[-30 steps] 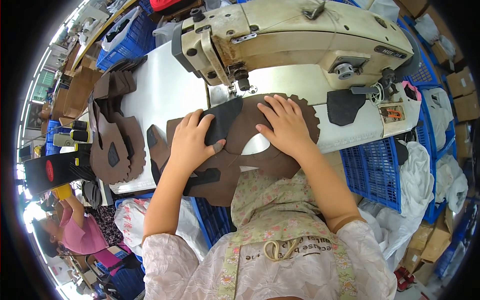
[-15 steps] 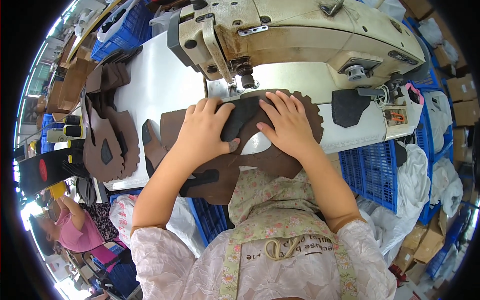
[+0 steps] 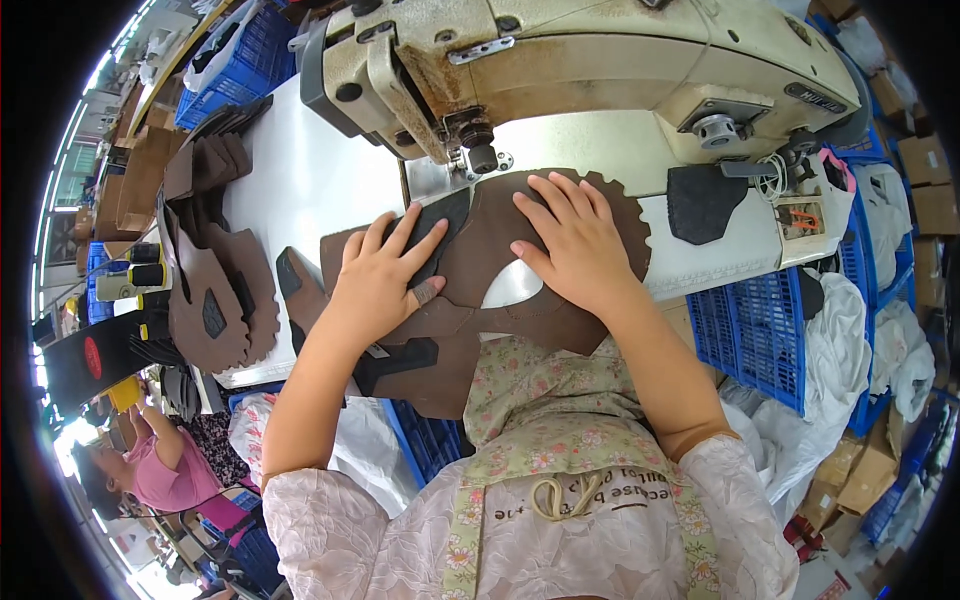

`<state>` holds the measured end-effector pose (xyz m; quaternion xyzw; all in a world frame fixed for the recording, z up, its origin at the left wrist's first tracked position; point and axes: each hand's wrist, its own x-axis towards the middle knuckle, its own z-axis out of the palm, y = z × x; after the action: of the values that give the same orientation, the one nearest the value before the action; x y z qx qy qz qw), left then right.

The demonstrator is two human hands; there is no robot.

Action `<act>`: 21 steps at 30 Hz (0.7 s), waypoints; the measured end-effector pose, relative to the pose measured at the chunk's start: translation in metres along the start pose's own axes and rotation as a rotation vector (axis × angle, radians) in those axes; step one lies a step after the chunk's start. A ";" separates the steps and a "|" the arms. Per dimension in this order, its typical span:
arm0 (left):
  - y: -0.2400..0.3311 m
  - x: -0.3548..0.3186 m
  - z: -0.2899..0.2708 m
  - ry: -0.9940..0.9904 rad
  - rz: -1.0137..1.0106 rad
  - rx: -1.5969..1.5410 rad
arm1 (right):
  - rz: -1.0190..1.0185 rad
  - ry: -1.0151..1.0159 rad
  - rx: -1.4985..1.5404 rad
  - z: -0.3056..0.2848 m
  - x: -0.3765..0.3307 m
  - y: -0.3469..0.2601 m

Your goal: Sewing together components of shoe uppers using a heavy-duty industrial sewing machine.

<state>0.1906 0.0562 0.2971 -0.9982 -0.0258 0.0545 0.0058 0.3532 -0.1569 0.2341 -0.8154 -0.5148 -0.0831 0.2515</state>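
Observation:
A brown cut piece of leather-like material [image 3: 492, 232] with a notched edge and an oval opening lies flat in front of the sewing machine [image 3: 560, 75]. My left hand [image 3: 378, 285] rests on its left part with fingers spread, partly over a black patch [image 3: 445, 225] lying on the brown piece. My right hand [image 3: 580, 240] lies flat on the right part, near the notched edge, its fingers apart. The machine's needle area [image 3: 475, 160] is just beyond the piece's far edge. A wrap circles one digit of my left hand.
Stacked brown pieces [image 3: 215, 290] lie at the table's left. A separate black patch [image 3: 705, 203] sits at the right. Blue crates [image 3: 750, 340] and white bags [image 3: 835, 375] stand below the table's right edge. Another person [image 3: 165, 465] works at the far left.
My left hand has slid left on the material, uncovering more brown between the hands. The black patch has shifted left and tilted. My right hand stays nearly in place.

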 end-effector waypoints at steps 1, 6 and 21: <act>-0.002 0.002 0.002 0.016 0.006 -0.018 | 0.003 -0.007 0.001 0.000 0.000 0.000; -0.008 0.006 0.005 0.026 0.029 -0.065 | 0.014 -0.021 -0.009 -0.001 0.001 0.000; -0.014 0.009 0.009 0.053 0.039 -0.104 | 0.027 -0.075 -0.032 -0.002 0.002 -0.001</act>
<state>0.1981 0.0712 0.2878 -0.9985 -0.0088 0.0266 -0.0462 0.3536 -0.1557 0.2369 -0.8287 -0.5115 -0.0572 0.2199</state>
